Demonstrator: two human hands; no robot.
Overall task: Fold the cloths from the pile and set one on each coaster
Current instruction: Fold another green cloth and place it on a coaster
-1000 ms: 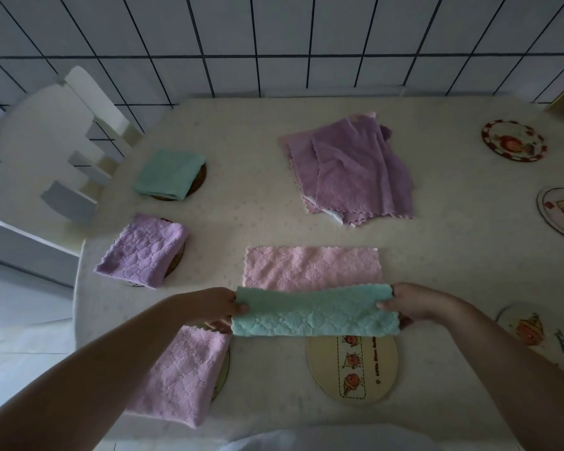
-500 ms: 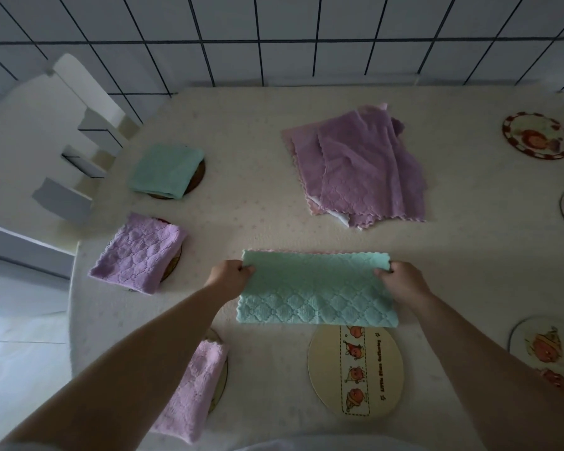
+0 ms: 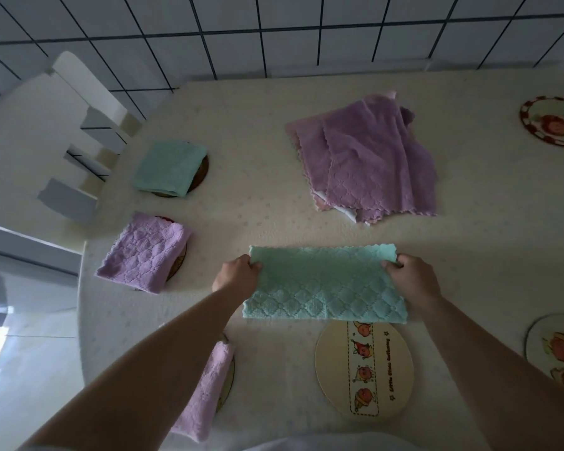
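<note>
Right now your left hand [image 3: 238,275] and right hand [image 3: 411,277] each pinch a far corner of the mint cloth [image 3: 323,284], fingers closed on its scalloped edge. The cloth lies folded once near the table's [image 3: 469,255] front edge, its long axis running left to right between your hands, so the next fold likely goes end to end. The bare yellow coaster [image 3: 332,369] sits just beside its near edge, nearer your right hand

A mint-green cloth [image 3: 323,284] lies folded in half as a long strip, just above a bare cream coaster [image 3: 336,369]. The purple pile [image 3: 368,164] sits behind. 3 coasters at left carry folded cloths: 1 green [image 3: 168,167], 2 purple [image 3: 144,252] [image 3: 205,388].
</note>
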